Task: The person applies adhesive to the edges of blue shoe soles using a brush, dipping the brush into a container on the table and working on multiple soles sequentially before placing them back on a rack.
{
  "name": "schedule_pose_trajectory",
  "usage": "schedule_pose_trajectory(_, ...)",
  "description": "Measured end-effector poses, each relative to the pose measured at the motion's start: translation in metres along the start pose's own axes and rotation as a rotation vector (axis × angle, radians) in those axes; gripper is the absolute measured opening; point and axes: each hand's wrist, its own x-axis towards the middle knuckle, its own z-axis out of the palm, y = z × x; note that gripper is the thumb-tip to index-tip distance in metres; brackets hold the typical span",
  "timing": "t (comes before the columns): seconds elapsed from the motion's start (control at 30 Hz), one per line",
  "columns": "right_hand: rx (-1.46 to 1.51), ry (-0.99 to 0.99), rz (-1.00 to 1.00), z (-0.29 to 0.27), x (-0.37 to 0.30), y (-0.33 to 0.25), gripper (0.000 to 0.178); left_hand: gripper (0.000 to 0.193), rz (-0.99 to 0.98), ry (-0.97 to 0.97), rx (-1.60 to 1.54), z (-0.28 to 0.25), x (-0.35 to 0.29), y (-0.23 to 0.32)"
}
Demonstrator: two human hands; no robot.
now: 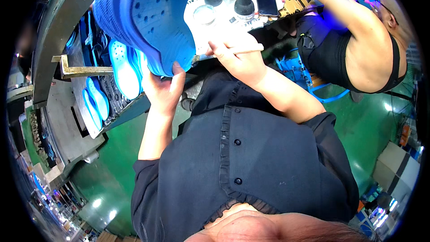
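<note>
While I have the left hand (163, 85) gripping the lower edge of the blue shoe (165, 40), left of the black-topped bottles (244, 6), the right hand (237, 60) is closed around a pale stick (256, 48), its far end lost in glare. I judge this shoe under way, not finished; how much remains I cannot tell, nor whether the light blue shoe parts (124, 71) beside it are done or waiting.

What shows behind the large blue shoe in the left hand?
Past the lower left edge of the large blue shoe, pale blue shoes show. The left hand holds it, thumb in front; whatever lies directly behind, including most other fingers, is covered.
</note>
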Motion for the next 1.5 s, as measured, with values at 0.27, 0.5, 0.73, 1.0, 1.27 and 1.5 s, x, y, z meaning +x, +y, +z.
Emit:
schedule_pose_trajectory(0.27, -0.08, 0.024, 0.05, 0.001, -0.003, 0.002, 0.024, 0.033, -0.012, 0.039, -0.02, -0.001, -0.01, -0.004)
schedule_pose_trajectory(0.5, -0.09, 0.102, 0.141, -0.02, -0.01, 0.012, 0.024, 0.036, -0.072, 0.03, -0.104, -0.007, -0.005, 0.0)
schedule_pose_trajectory(0.73, 0.032, 0.253, 0.281, -0.048, -0.017, 0.024, 0.015, 0.067, -0.598, -0.293, -0.568, -0.039, 0.042, 0.048)
schedule_pose_trajectory(1.0, 0.201, 0.336, 0.537, -0.086, -0.033, 0.03, 0.032, 0.044, -0.535, -0.917, -1.192, 0.115, 0.221, 0.077)
schedule_pose_trajectory(1.27, 0.154, 0.356, 0.595, -0.101, -0.043, 0.042, 0.033, 0.054, -0.213, -0.378, -1.171, 0.195, 0.251, 0.115)
schedule_pose_trajectory(1.5, 0.29, 0.282, 0.634, -0.08, -0.042, 0.05, 0.03, 0.029, -0.326, -0.478, 0.004, 0.041, 0.083, -0.035)
